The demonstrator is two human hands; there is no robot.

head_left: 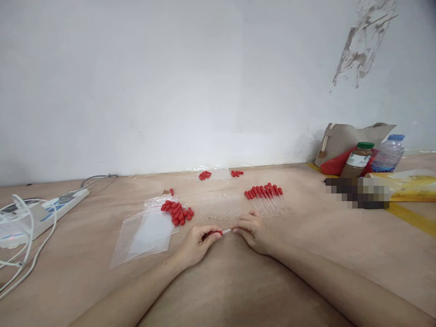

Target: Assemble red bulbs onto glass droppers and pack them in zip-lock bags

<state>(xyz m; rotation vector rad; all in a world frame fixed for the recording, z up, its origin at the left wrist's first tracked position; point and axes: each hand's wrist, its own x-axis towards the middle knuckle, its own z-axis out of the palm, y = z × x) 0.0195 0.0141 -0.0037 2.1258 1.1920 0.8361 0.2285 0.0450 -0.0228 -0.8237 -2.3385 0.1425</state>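
Note:
Between finger and thumb, my left hand (198, 245) pinches a red rubber dropper bulb (217, 233). A thin clear glass tube (227, 231) runs from the bulb's mouth to my right hand (254, 232), whose closed fingertips grip it. Just beyond my hands lies a row of clear glass tubes (220, 206). To the right rests a fan of glass droppers (267, 197) with red bulbs fitted on top. A heap of loose red bulbs (177, 211) sits to the left, partly on clear plastic bags (146, 238).
Near the wall lie two small groups of red bulbs (205, 175) beside clear plastic. A white power strip (44, 218) with cables is at far left. At right stand a grey bag (354, 134), a green-capped jar (359, 160), a water bottle (390, 154) and yellow packaging (413, 186).

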